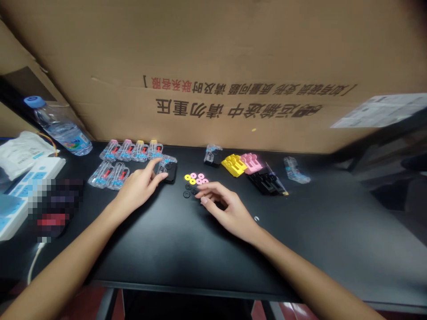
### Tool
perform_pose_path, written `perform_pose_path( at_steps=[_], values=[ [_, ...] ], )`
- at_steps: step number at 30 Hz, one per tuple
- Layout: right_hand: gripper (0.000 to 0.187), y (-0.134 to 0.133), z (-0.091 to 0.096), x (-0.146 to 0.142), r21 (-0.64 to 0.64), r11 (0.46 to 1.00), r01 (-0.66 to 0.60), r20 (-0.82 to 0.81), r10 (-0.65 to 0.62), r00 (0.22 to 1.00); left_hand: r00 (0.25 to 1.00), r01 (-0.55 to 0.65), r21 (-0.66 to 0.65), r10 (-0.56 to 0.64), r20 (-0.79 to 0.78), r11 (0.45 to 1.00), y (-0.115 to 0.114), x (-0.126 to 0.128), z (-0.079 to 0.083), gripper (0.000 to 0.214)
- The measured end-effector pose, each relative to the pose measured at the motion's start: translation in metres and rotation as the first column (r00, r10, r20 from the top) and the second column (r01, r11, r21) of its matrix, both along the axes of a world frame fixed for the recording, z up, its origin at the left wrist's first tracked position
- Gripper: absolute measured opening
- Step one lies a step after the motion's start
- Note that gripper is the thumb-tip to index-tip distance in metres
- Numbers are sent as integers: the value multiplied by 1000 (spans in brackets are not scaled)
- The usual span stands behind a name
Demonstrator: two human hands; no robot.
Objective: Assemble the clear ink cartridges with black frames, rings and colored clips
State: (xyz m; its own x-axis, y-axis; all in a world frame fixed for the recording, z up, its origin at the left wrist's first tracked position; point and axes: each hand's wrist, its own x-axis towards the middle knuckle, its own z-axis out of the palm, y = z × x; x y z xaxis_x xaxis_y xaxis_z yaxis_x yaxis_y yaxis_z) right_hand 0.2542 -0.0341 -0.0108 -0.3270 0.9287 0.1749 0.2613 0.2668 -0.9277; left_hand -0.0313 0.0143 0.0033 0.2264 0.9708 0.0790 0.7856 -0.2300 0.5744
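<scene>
My left hand (pixel 142 183) has its index finger and thumb around a black-and-clear plastic case (pixel 171 173) lying on the table. Near the middle my right hand (pixel 230 211) is curled, thumb and fingertips close together; whatever lies between them, if anything, is too small to make out. Several black discs (pixel 187 194) lie right at those fingertips. Just behind them are yellow discs (pixel 187 178) and pink discs (pixel 201 176). Several clear plastic assemblies (pixel 140 152) with red parts stand in rows left of my left hand.
Farther back lie another black-and-clear case (pixel 213 155), yellow parts (pixel 234 166), pink parts (pixel 251 163), black parts (pixel 265 181) and a clear piece (pixel 296 170). A cardboard box (pixel 213 53) walls the back. At left are a water bottle (pixel 63 129) and power strip (pixel 36 178).
</scene>
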Motion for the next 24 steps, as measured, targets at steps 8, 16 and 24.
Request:
perform_pose_path(
  at_steps=[8,16,24],
  values=[
    [16,-1,5,1,243,970,17,177,-61,982,997,39,50,-42,68,998,1,-1,-6,39],
    [57,13,4,-9,344,898,-275,558,40,829,984,161,109,-168,52,981,-1,5,-19,12],
    [67,38,-2,-22,360,886,-292,709,-57,703,974,220,141,-225,17,965,-4,7,-21,19]
  ],
)
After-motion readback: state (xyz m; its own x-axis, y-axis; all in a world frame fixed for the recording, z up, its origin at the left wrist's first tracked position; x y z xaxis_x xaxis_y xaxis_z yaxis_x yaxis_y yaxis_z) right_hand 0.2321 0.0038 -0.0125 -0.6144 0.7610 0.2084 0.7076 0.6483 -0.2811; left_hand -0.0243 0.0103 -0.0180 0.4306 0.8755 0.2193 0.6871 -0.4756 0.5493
